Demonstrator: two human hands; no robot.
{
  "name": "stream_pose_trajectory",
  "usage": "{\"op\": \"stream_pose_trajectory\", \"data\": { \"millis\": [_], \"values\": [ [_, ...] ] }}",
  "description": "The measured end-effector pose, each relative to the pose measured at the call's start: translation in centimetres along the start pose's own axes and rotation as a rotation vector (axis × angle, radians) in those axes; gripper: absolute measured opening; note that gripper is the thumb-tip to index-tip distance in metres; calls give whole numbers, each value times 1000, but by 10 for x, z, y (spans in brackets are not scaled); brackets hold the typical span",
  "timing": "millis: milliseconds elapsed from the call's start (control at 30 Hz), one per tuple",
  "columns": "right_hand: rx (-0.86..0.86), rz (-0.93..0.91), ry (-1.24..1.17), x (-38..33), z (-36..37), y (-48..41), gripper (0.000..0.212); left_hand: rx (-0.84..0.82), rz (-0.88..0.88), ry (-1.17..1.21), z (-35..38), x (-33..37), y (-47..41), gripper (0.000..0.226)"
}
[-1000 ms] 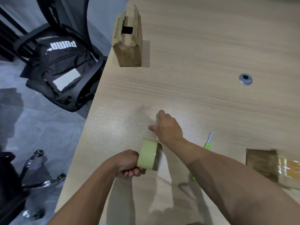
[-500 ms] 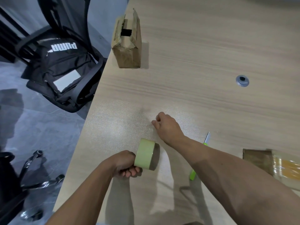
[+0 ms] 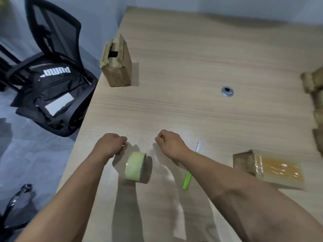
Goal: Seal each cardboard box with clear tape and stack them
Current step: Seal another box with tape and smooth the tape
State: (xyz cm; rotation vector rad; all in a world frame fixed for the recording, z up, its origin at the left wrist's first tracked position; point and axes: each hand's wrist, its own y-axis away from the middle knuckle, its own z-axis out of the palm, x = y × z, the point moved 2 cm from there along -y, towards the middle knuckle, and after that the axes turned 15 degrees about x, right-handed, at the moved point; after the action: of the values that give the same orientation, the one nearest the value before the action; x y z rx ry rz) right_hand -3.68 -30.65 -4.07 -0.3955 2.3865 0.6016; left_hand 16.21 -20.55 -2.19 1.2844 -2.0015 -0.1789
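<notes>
A roll of clear tape (image 3: 135, 166) sits low between my two forearms, just above or on the wooden table (image 3: 183, 49); I cannot tell which. My left hand (image 3: 111, 145) has its fingers curled just up and left of the roll. My right hand (image 3: 169, 142) pinches the tape's free end, and a faint clear strip (image 3: 141, 141) stretches between the hands. An open, crumpled cardboard box (image 3: 117, 65) stands at the table's far left edge. A box with tape across its top (image 3: 267, 168) lies to the right.
A green box cutter (image 3: 188, 175) lies right of my right forearm. More cardboard boxes (image 3: 314, 102) show blurred at the right edge. A metal grommet (image 3: 227, 91) is set in the tabletop. Left of the table stands a black chair with a black bag (image 3: 52, 95).
My left hand has let go of the roll and moved up and left. The right hand has shifted right, drawing a tape strip out between the hands. The view has tilted up.
</notes>
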Motion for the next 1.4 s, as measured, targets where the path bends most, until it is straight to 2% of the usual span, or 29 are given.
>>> {"op": "stream_pose_trajectory", "data": {
  "millis": [233,433,667,867,933,1000,1133,1267,1400],
  "values": [
    [97,-7,-59,20,-56,26,25,-30,145,291,27,74,57,19],
    [131,-4,-85,58,-103,54,23,-91,105,235,84,95,112,18],
    [161,-88,-133,93,-161,79,23,-89,49,245,137,108,171,15],
    [371,-116,-174,139,-223,99,23,-87,123,375,191,141,225,17],
    [467,-84,-160,164,-241,108,23,-80,178,390,215,152,240,21],
    [538,-44,-107,190,-253,116,25,-57,213,395,234,162,255,37],
    [543,103,7,245,-259,133,35,-35,181,425,265,175,277,53],
    [401,313,-231,269,-244,141,60,-32,134,446,281,177,283,58],
    [352,391,-430,270,-229,146,78,26,175,374,290,176,286,63]
  ]
}}
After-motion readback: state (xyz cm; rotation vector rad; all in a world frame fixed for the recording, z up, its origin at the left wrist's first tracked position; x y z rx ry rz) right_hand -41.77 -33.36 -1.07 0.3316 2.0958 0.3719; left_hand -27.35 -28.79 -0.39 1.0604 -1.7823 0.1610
